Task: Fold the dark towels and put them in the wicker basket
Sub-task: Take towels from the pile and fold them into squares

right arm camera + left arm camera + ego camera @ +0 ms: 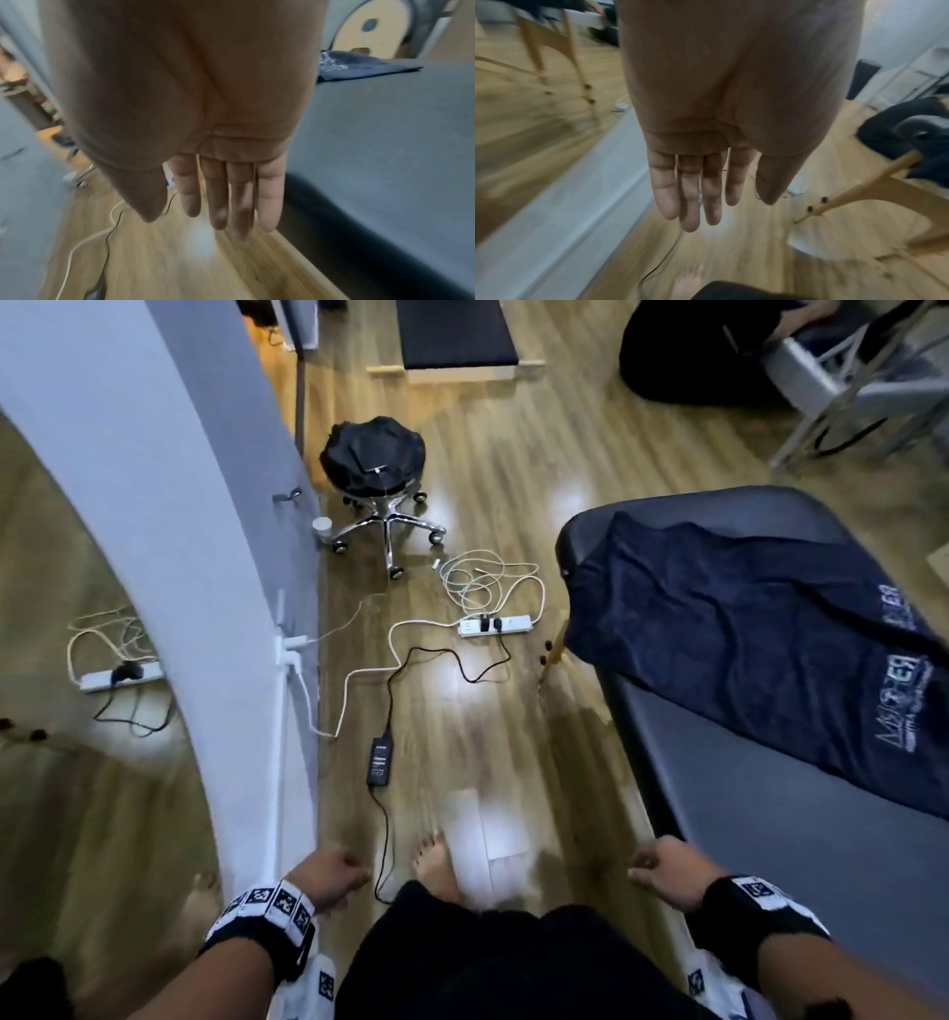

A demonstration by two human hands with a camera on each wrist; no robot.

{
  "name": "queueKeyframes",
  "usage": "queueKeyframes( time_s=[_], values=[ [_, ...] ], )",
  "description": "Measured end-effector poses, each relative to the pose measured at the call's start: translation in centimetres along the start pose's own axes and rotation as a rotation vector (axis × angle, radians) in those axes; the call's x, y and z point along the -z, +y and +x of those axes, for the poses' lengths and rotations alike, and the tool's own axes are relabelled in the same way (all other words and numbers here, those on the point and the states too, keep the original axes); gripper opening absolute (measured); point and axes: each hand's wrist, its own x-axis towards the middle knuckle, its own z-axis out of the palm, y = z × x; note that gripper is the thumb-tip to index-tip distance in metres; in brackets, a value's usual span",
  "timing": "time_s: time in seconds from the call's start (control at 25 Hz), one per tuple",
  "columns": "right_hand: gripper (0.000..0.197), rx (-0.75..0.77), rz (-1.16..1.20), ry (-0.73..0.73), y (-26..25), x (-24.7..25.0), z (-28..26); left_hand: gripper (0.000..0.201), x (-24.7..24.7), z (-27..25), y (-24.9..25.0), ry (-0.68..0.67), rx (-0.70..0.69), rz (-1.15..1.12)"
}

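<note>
A dark navy towel (pixel 760 649) with white lettering lies spread and rumpled on the dark padded table (pixel 801 829) at the right; the right wrist view shows its edge (pixel 359 65) far beyond my fingers. More dark cloth (pixel 372 454) is heaped on a wheeled stool ahead. My left hand (pixel 334 870) hangs low beside the white wall, fingers straight and relaxed (pixel 690 190), holding nothing. My right hand (pixel 667 865) hangs at the table's near corner, fingers straight (pixel 231 194), holding nothing. No wicker basket is in view.
White and black cables, a power strip (pixel 495 625) and a black adapter (pixel 379 759) lie across the wooden floor ahead. My bare foot (pixel 436 865) stands between the hands. A white wall (pixel 179 557) runs along the left. Another person sits at the top right.
</note>
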Motion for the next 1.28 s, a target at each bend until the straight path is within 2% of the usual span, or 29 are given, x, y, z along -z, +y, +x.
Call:
queueKeyframes(
  time_s=[0.12, 0.24, 0.32, 0.44, 0.56, 0.68, 0.76, 0.8, 0.84, 0.92, 1.0, 1.08, 1.12, 1.16, 1.2, 1.28],
  values=[
    [0.031, -0.025, 0.04, 0.058, -2.4, 4.7, 1.4, 0.022, 5.3, 4.5, 4.5, 0.036, -0.117, 0.075],
    [0.03, -0.02, 0.09, 0.106, -4.2, 8.9, 2.8, 0.023, 9.1, 7.9, 8.6, -0.022, -0.14, 0.247],
    [0.03, -0.001, 0.151, 0.159, -4.6, 11.2, 4.4, 0.021, 10.7, 10.0, 11.9, -0.059, -0.137, 0.258],
    [0.03, 0.052, 0.191, 0.278, -4.9, 14.4, 7.4, 0.016, 12.1, 12.3, 18.3, -0.082, -0.205, 0.357],
    [0.039, 0.137, 0.197, 0.433, -5.2, 18.0, 10.1, 0.019, 13.6, 13.1, 26.6, 0.006, -0.256, 0.484],
    [0.055, 0.12, 0.115, 0.427, -5.2, 20.9, 12.7, 0.026, 14.7, 13.8, 34.4, 0.057, -0.35, 0.574],
    [0.05, 0.119, -0.021, 0.393, -5.0, 22.2, 14.1, 0.03, 15.0, 14.0, 38.7, 0.064, -0.421, 0.641],
    [0.04, 0.136, -0.057, 0.392, -4.9, 22.7, 14.6, 0.031, 14.9, 14.0, 40.5, 0.053, -0.451, 0.661],
    [0.028, 0.15, -0.026, 0.403, -4.8, 23.3, 14.9, 0.033, 14.7, 14.0, 42.1, 0.044, -0.49, 0.682],
    [0.011, 0.151, 0.246, 0.446, -4.1, 24.3, 15.1, 0.038, 14.0, 13.1, 45.0, 0.019, -0.581, 0.743],
    [0.007, 0.132, 0.541, 0.52, -3.2, 25.1, 14.5, 0.055, 12.9, 12.4, 47.2, 0.011, -0.725, 0.722],
    [0.006, 0.107, 0.697, 0.634, -2.3, 25.7, 13.7, 0.079, 11.6, 12.1, 49.3, 0.045, -0.886, 0.714],
    [0.008, 0.097, 0.727, 0.687, -2.0, 25.9, 13.0, 0.085, 10.8, 12.0, 50.4, 0.077, -0.952, 0.745],
    [0.009, 0.088, 0.743, 0.73, -1.7, 26.1, 12.1, 0.083, 10.0, 12.0, 51.5, 0.1, -0.993, 0.772],
    [0.009, 0.08, 0.749, 0.772, -1.6, 26.1, 11.2, 0.072, 9.3, 11.8, 52.6, 0.116, -1.028, 0.794],
    [0.007, 0.062, 0.768, 0.836, -1.6, 26.0, 9.2, 0.041, 8.0, 11.4, 54.5, 0.161, -1.135, 0.863]
  ],
)
